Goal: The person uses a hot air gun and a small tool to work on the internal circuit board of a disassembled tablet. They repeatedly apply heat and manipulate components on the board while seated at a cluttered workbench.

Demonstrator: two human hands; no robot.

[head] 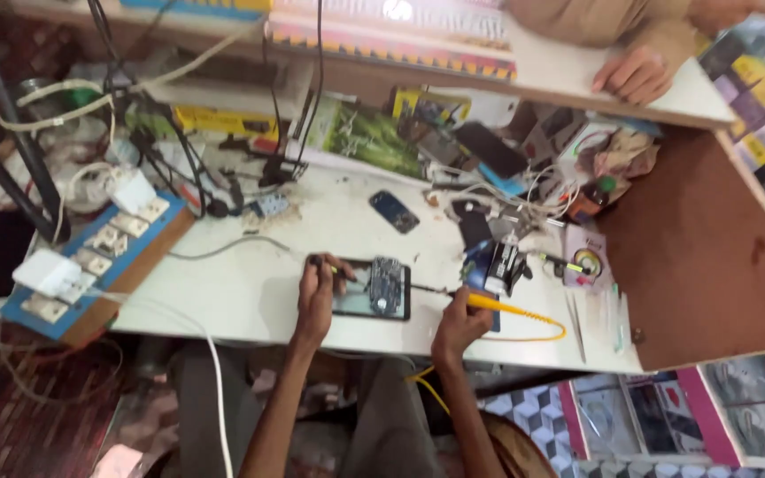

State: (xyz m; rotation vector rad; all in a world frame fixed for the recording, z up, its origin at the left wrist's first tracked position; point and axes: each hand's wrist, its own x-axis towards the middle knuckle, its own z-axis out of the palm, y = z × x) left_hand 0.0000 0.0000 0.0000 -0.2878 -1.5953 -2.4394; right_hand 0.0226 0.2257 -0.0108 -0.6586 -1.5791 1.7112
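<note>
An opened phone [372, 289] lies flat on the white desk [250, 292], near its front edge. The left hand [316, 290] rests at the phone's left side, fingers pinched around a thin dark tool whose tip reaches over the phone. The right hand [459, 322] sits just right of the phone, fingers closed on a yellow-handled soldering iron [496, 305] whose tip points toward the phone's right edge. Left of the phone stands a blue switchboard [99, 257]. Beyond the phone, another person's hand [635, 73] rests on a raised counter [568, 71].

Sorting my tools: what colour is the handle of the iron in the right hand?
Yellow handle, seen in the head view.
</note>
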